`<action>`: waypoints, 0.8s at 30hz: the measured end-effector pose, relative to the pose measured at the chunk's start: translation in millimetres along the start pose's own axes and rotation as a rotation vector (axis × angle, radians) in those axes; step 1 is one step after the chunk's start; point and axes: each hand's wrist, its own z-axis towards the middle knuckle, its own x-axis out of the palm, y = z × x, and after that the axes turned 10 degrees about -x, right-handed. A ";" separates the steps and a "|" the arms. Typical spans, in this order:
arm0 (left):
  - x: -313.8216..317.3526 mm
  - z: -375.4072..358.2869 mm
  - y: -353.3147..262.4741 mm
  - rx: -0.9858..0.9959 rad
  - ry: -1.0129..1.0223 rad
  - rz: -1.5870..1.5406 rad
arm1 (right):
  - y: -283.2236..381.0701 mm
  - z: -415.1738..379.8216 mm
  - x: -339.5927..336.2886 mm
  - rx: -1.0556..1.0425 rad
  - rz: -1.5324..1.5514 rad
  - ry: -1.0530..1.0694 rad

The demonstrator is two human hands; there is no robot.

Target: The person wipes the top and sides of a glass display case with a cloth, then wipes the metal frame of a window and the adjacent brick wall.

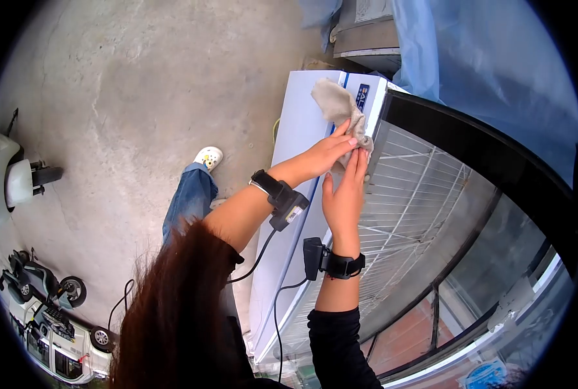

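A greyish-beige cloth point(333, 98) lies bunched against the upper part of a white glass-fronted display cabinet point(302, 107), near a blue label point(363, 97). My left hand point(328, 154) reaches in from the left with its fingers closed on the crumpled cloth. Just below it, my right hand point(346, 201) has straight fingers stretched upward, their tips pressing the cloth, and its thumb held apart. The two hands touch near the fingertips. Parts of the cloth are hidden under the fingers. Each wrist wears a black strap with a small device and cable.
White wire shelves point(405, 188) show behind the cabinet's glass, which has a black frame point(483, 139). Blue plastic sheeting point(496, 52) hangs at upper right. A leg in jeans point(191, 194) and a white clog point(208, 157) stand on concrete. Scooters point(42, 279) and a white vehicle point(62, 347) are at left.
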 end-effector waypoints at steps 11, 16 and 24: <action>-5.8 21.1 -22.8 0.042 0.008 -0.081 | -20.6 48.2 -7.6 -0.082 0.094 -0.021; 10.1 -22.8 45.2 0.016 0.047 -0.023 | -12.7 -33.3 4.4 0.016 0.056 0.055; 31.0 -57.3 80.9 -0.058 0.007 0.000 | -9.6 -84.5 17.8 0.032 0.026 0.057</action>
